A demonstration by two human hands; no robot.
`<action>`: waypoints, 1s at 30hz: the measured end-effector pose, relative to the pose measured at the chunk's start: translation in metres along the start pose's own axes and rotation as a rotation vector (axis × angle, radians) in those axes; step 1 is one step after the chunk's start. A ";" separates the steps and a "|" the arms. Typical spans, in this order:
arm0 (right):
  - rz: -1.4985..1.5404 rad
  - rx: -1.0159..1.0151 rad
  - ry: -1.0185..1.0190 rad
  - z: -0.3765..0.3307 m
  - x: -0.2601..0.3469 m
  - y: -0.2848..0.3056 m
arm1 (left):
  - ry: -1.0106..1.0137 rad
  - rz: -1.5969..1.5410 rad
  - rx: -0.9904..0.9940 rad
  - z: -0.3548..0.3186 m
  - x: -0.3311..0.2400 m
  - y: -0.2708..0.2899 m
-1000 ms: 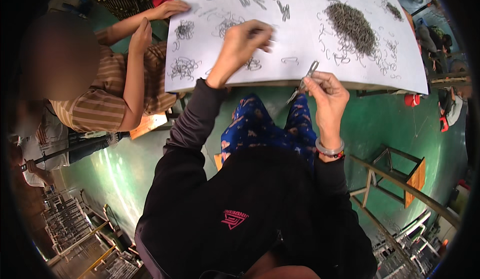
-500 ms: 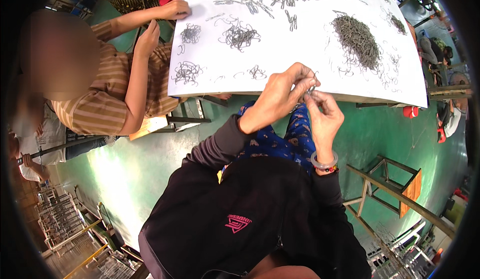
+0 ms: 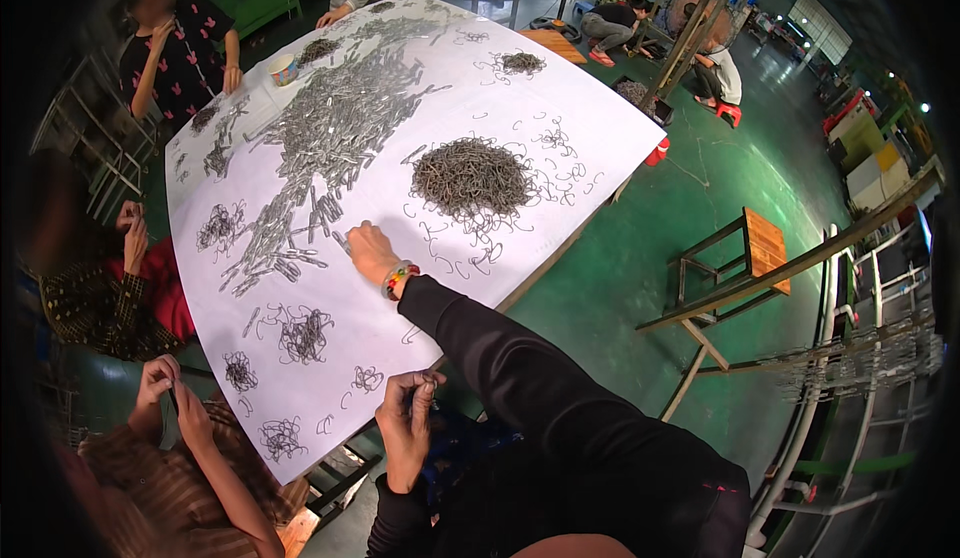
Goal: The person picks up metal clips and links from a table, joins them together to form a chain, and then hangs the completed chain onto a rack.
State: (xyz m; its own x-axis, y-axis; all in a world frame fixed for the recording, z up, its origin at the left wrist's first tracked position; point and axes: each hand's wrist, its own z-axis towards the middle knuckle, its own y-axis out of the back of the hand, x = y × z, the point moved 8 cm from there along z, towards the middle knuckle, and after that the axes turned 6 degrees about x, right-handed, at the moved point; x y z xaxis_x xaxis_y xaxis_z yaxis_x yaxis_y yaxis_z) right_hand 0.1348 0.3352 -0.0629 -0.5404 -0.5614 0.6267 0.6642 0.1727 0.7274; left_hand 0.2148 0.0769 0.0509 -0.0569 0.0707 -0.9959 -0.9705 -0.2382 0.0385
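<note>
1. The right hand (image 3: 370,251) reaches out over the white table (image 3: 590,118), fingers curled together on a small metal clip (image 3: 343,242) at the edge of the long spread of clips (image 3: 330,128).
2. The left hand (image 3: 408,418) sits at the near table edge, fingertips pinched; what they hold is too small to make out.
3. A heap of wire springs (image 3: 470,175) lies just beyond the right hand.
4. A neighbour's hands (image 3: 165,383) are half cut off at lower left.

Single head-mounted fisheye, looks steeply down and forward over the wearer's own arms. Hands sit close at lower centre; the white desk (image 3: 560,148) fills upper left, green floor (image 3: 660,258) on the right. Straight edges bow near the rim.
</note>
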 end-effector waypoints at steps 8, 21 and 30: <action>0.037 0.196 0.152 -0.030 0.039 0.025 | -0.001 0.032 -0.032 -0.006 0.002 0.015; 0.747 0.253 -0.140 -0.167 0.070 0.170 | -0.179 0.237 -0.037 -0.010 -0.019 0.012; 0.866 0.024 -0.037 -0.207 0.101 0.215 | -0.182 0.303 0.004 -0.015 -0.031 -0.002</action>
State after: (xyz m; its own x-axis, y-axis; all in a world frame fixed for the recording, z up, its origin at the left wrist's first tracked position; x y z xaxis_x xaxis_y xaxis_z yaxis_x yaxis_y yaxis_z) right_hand 0.3299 0.1483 0.0985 0.1333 -0.1978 0.9711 0.8389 0.5443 -0.0043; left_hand 0.2217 0.0606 0.0807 -0.3830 0.1689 -0.9082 -0.9039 -0.2713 0.3308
